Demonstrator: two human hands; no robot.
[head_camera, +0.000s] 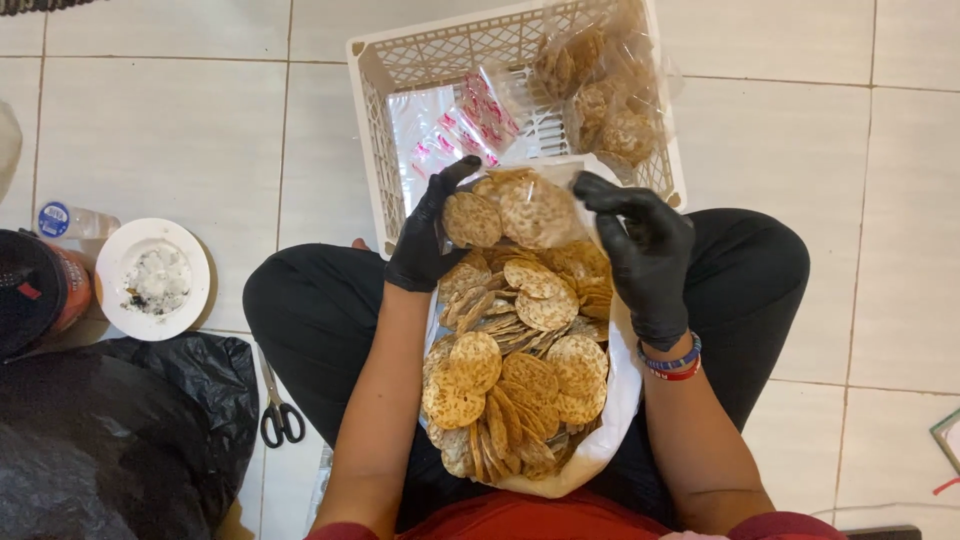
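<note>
While a small clear bag (520, 208) of crackers is grasped between the left hand (428, 235) and right hand (640, 250), three filled bags (600, 90) are seen in the basket (372, 70) beyond the grip; many loose crackers (515, 370) remain below it.

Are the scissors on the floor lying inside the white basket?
No, the scissors lie on the tiled floor beside the black bag, well apart from the white basket.

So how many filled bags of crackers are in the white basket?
2, maybe more hidden: both in the white basket's right corner, one bag at the back, another bag nearer the hands.
</note>
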